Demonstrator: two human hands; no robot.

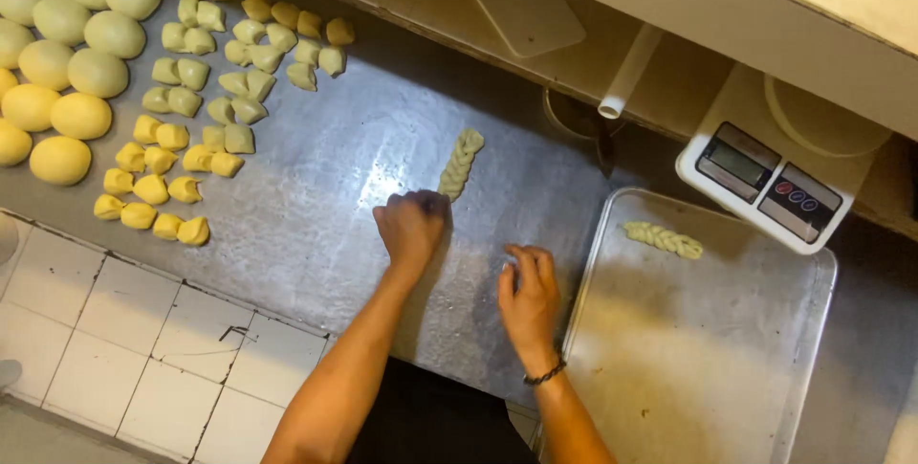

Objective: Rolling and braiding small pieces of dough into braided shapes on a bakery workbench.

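A braided strip of pale dough (461,162) lies on the steel worktop (316,187). My left hand (413,225) is curled in a fist at the braid's near end, touching it. My right hand (529,297), with a dark bracelet at the wrist, rests on the worktop beside the tray's left rim, fingers bent, nothing visible in it. A second finished braid (664,239) lies in the far corner of a metal baking tray (612,330) to the right.
Several small cut dough pieces (196,100) and round dough balls (67,53) cover the worktop's left side. A white digital scale (765,182) sits beyond the tray. A rolling pin (626,77) and a board lie on a lower shelf. White floor tiles show below.
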